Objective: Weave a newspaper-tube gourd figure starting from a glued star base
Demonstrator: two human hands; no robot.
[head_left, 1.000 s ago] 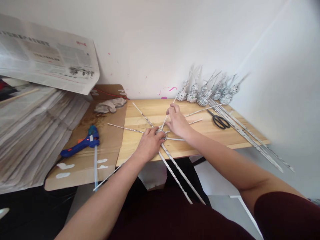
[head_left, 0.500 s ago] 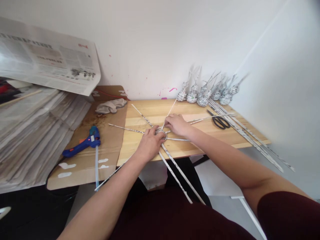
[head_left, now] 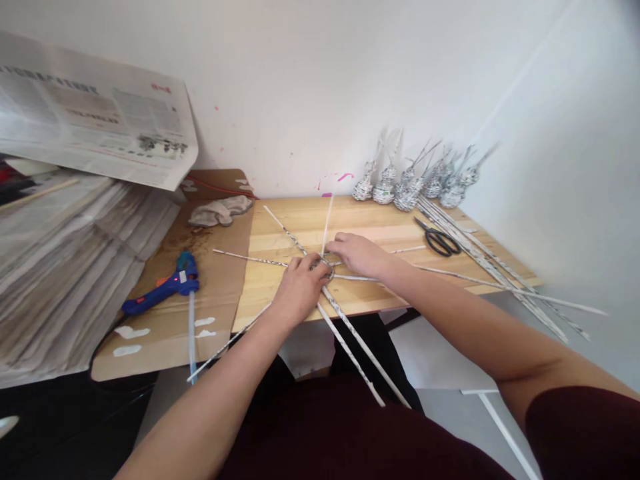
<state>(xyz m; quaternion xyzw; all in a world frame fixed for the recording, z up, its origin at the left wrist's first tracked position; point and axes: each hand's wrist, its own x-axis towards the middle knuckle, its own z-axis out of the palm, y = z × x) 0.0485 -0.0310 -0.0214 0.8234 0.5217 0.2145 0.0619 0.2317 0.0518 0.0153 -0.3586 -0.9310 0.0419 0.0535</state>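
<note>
A: Hands?

B: Left hand (head_left: 299,285) lies over the small round hub of woven grey-and-white newspaper (head_left: 331,269), fingers bent — gripping or just pressing, can't tell. Right hand (head_left: 359,255) sits at its one o'clock, fingertips by the base of the thin white rolled-paper rod (head_left: 328,220) pointing to twelve; can't tell if it's pinching anything.

A: Hub's where?

B: On the pale wooden tabletop (head_left: 360,217), twelve o'clock from the dark maroon shirt (head_left: 350,433).

A: Rest, from hub?

B: Black-handled scissors (head_left: 441,241), between two and three. Gourd-shaped woven newspaper pieces (head_left: 407,190), between one and two. Blue glue gun (head_left: 170,285), nine — on brown cardboard (head_left: 220,287).
</note>
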